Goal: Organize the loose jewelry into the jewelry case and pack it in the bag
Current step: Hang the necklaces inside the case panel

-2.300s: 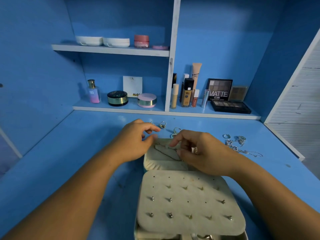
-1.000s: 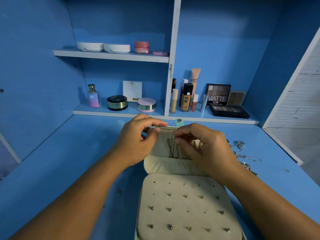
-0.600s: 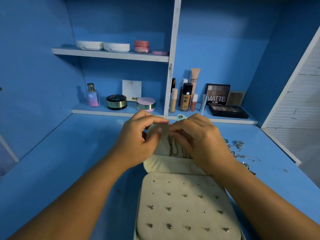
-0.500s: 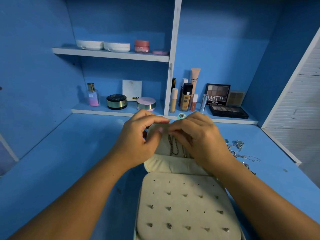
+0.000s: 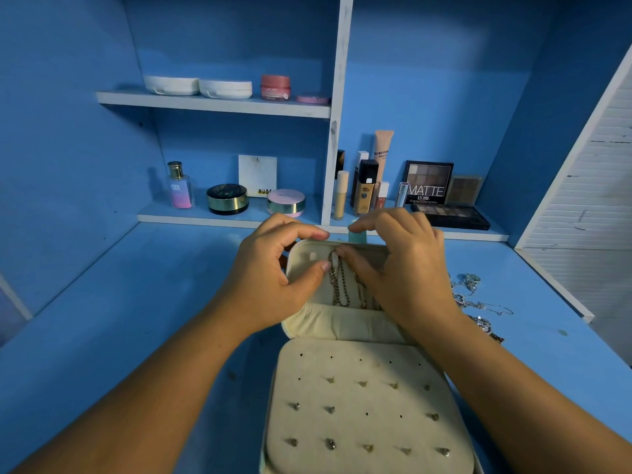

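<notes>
While both hands work at its raised lid (image 5: 305, 268), the cream fabric jewelry case (image 5: 342, 328) lies open on the blue painted desk (image 5: 136, 319), straight ahead of the person. The left hand (image 5: 270, 278) grips the lid's left edge, with the forefinger hooked over the top rim and the thumb flat on the lining. The right hand (image 5: 403, 268) has its fingers curled. Its thumb tip holds the top of a dark bead chain (image 5: 337, 285) against the lining, and its forefinger reaches over the rim. At least two chains hang down inside the lid, the second a gold link chain (image 5: 359, 292). On the near half, one cream padded panel (image 5: 359, 422) carries twelve small metal studs (image 5: 330, 444) in three rows. A tangle of loose silver jewelry (image 5: 475, 302) lies on the desk just right of the case. One upper shelf (image 5: 212, 104) holds two white compacts, one pink jar and one flat pink disc.
</notes>
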